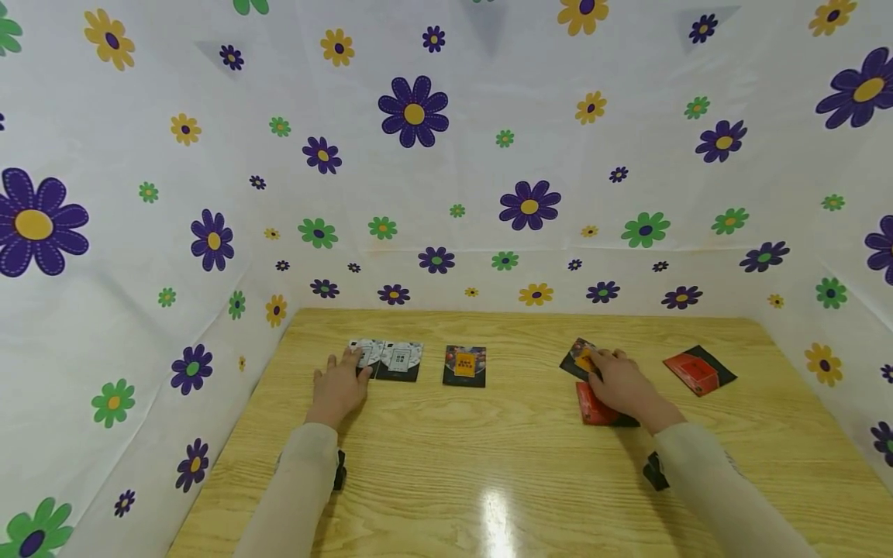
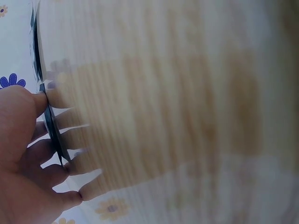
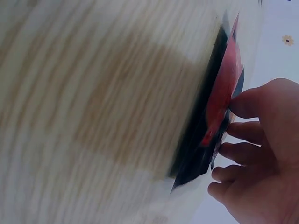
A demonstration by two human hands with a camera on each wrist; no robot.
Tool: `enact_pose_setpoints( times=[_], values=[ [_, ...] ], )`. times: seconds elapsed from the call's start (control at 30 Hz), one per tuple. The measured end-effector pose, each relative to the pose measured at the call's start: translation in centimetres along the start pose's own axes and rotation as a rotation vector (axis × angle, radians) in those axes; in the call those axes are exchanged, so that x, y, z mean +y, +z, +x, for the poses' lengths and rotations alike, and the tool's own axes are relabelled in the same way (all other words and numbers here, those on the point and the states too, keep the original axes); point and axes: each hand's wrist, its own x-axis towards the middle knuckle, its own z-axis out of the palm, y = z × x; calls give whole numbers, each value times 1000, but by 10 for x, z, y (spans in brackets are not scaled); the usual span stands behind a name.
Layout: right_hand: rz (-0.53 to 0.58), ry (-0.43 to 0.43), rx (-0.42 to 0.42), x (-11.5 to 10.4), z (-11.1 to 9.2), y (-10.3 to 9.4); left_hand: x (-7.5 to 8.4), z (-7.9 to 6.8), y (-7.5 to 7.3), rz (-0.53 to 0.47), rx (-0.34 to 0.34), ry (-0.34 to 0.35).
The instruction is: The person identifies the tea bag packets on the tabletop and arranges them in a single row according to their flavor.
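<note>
Fingers spread, my left hand [image 1: 339,390] rests on a white-and-black flat square packet [image 1: 364,353] at the table's left, covering part of it. In the left wrist view, the fingertips of this hand [image 2: 35,154] lie along the packet's dark edge. A matching packet [image 1: 400,361] lies right beside it. My right hand [image 1: 625,387] touches a dark packet with an orange label [image 1: 577,358], turned at an angle. Under this hand lies a red-and-black packet [image 1: 593,407], partly hidden. In the right wrist view, the thumb and fingers [image 3: 241,106] touch the packets from above.
A dark packet with an orange label [image 1: 464,366] lies in the middle of the wooden table [image 1: 446,457]. Farther right is another red-and-black packet [image 1: 700,370], set askew. Flower-printed white sheeting [image 1: 460,163] stands around the back and both sides.
</note>
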Motion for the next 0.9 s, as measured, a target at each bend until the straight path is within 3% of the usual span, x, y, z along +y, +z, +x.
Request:
enact_pose_setpoints(
  times=[0.6,0.9],
  values=[
    [-6,-85,-41,-38,14,18,0,0,-1,34,2,13],
    [-13,-130,-56,-47,17,22,-1,0,-1,45,13,21]
  ],
)
